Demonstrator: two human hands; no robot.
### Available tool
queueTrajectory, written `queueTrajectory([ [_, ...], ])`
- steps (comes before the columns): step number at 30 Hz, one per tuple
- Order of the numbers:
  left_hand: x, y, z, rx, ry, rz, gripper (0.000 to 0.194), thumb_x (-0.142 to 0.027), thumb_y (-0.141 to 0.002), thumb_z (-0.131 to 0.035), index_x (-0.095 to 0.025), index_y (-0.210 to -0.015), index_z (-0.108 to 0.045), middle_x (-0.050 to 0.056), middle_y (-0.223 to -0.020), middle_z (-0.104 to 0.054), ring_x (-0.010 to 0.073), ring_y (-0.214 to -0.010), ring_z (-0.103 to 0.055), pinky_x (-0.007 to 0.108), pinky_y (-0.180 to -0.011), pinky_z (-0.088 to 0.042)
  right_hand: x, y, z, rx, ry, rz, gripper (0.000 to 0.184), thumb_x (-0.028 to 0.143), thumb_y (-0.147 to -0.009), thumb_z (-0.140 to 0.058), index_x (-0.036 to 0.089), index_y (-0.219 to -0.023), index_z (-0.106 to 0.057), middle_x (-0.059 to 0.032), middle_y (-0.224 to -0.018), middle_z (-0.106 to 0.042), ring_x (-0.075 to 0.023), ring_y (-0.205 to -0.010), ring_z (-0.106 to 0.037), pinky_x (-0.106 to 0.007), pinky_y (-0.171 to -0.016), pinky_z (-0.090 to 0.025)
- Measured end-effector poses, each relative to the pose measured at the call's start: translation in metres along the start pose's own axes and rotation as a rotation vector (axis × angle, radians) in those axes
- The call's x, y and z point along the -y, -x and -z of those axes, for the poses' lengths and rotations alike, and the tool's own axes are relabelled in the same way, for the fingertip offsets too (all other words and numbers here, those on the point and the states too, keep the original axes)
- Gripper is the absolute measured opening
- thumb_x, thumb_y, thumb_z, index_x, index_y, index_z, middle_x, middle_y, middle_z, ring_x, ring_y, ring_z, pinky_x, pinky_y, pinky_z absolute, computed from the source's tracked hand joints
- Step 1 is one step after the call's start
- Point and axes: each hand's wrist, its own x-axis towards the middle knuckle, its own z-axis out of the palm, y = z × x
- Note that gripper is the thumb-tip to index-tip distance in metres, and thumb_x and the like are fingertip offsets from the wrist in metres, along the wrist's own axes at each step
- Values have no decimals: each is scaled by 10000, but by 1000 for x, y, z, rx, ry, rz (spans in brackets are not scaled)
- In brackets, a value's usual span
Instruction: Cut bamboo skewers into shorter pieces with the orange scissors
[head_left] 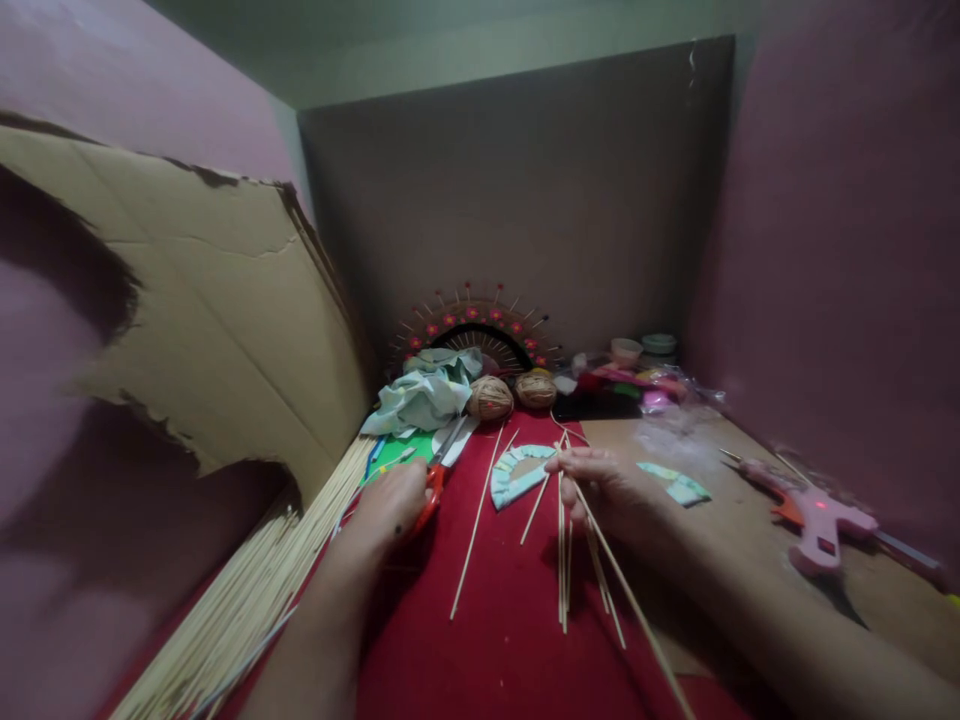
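Note:
My left hand (390,505) rests on the red cloth (495,610) with its fingers closed round the red handles of scissors (442,470), blades pointing away. My right hand (607,490) pinches several thin wooden sticks (564,560) that fan out toward me over the cloth. A light blue half-ring of paper (514,472) with sticks glued on lies just beyond the two hands. A single loose stick (476,525) lies between them.
A big bundle of long sticks (247,600) lies at the left under a torn cardboard sheet (217,310). A pink glue gun (817,520) lies at the right. Two twine balls (491,397), crumpled cloth (424,395), a finished decorated arch (472,325) and craft supplies (622,385) sit at the back.

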Motion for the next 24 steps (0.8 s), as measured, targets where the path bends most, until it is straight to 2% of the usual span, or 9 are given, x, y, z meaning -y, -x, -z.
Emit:
queueTrajectory([
  [2, 2, 0, 1, 8, -18, 37, 284, -381, -835, -467, -158, -971, -579, 168, -995, -657, 306, -908, -619, 357, -702, -446, 1, -5, 4, -130, 32, 46, 110, 216, -759, -607, 114, -795, -626, -22, -494, -628, -101, -331, -558, -146, -268, -361],
  [6, 6, 3, 2, -9, -38, 73, 280, -323, -811, -501, -140, -1009, -578, 179, -1031, -644, 309, -945, -613, 354, -724, -448, 6, -14, 16, -282, 61, 152, 51, 188, -784, -584, 140, -771, -582, -10, -524, -630, -93, -350, -562, -156, -284, -402],
  [10, -5, 6, 4, -102, -55, 66, 289, -311, -831, -500, -109, -1022, -577, 215, -1103, -592, 336, -1070, -544, 386, -833, -412, 11, -21, 21, -393, 128, 245, 96, 184, -768, -618, 156, -699, -557, -5, -516, -627, -95, -341, -561, -158, -270, -412],
  [13, -28, 9, 3, -122, -12, -41, 288, -362, -875, -444, -138, -1007, -567, 172, -1101, -600, 294, -1057, -555, 353, -845, -406, 12, -25, 22, -430, 169, 285, 126, 188, -756, -632, 161, -665, -550, 10, -480, -604, -92, -300, -533, -163, -245, -399],
  [15, -43, 12, -1, -71, 36, -141, 268, -395, -861, -468, -181, -994, -557, 112, -1027, -644, 253, -953, -610, 304, -760, -432, 11, -28, 22, -440, 189, 299, 133, 196, -755, -633, 163, -656, -552, 26, -450, -577, -94, -285, -523, -166, -236, -395],
  [17, -54, 15, -5, -25, 66, -203, 249, -364, -822, -525, -192, -1001, -541, 94, -980, -665, 248, -902, -632, 283, -694, -433, 9, -29, 23, -445, 202, 311, 133, 215, -754, -638, 166, -659, -558, 45, -425, -546, -92, -276, -511, -166, -236, -395],
  [24, -56, 14, -14, 18, 85, -232, 195, -153, -799, -482, -158, -989, -524, 150, -985, -665, 267, -912, -640, 286, -668, -419, 6, -33, 26, -460, 202, 314, 167, 269, -719, -677, 171, -664, -553, 57, -397, -529, -95, -247, -486, -173, -219, -373],
])
